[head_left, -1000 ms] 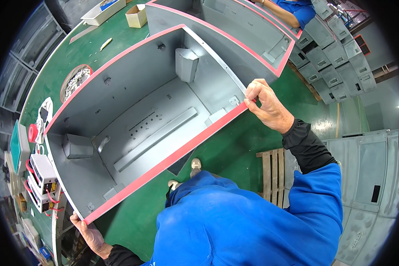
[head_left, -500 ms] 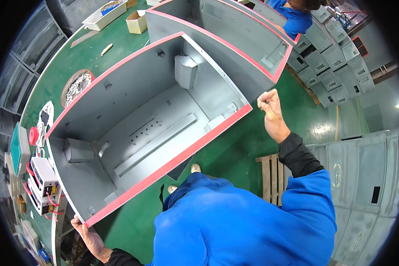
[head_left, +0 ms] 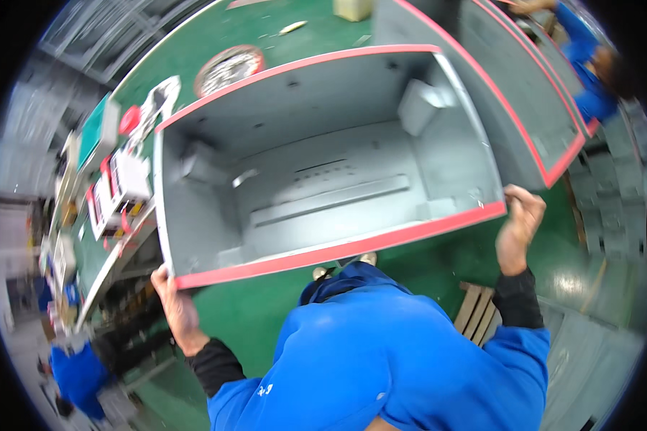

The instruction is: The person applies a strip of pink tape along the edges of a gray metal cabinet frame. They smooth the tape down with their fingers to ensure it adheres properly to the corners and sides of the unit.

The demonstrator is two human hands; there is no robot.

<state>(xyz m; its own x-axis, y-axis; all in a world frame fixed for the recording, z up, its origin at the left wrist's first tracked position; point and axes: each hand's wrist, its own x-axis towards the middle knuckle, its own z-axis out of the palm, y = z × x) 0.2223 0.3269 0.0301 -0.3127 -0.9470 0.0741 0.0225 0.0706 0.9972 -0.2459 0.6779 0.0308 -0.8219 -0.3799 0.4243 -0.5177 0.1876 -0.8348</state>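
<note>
In front of me is a large grey metal cabinet shell [head_left: 323,194], its open side facing up. Red strips line its long rims, while the short rims are pale. At the near left corner, my left hand [head_left: 178,309] is closed, pinching the rim between thumb and fingers. My right hand [head_left: 519,226] has its fingers curled at the near right corner, against the rim; some fingertips are hidden behind the edge. Inside the shell are a long raised bar [head_left: 331,201], a row of small holes and a block-shaped bracket [head_left: 423,106] at the right end.
A green-topped table [head_left: 266,54] reaches behind the shell and bears a red-rimmed bowl of small metal parts [head_left: 230,70] and white boxed devices [head_left: 122,188]. More grey shells [head_left: 514,93] stand right, beside a co-worker [head_left: 589,65]. Another person [head_left: 83,377] is lower left. A wooden pallet [head_left: 474,310] lies behind.
My right hand has gone from just off the shell to its near right corner. The view has turned, so the shell appears more level and farther right. My left hand keeps its corner.
</note>
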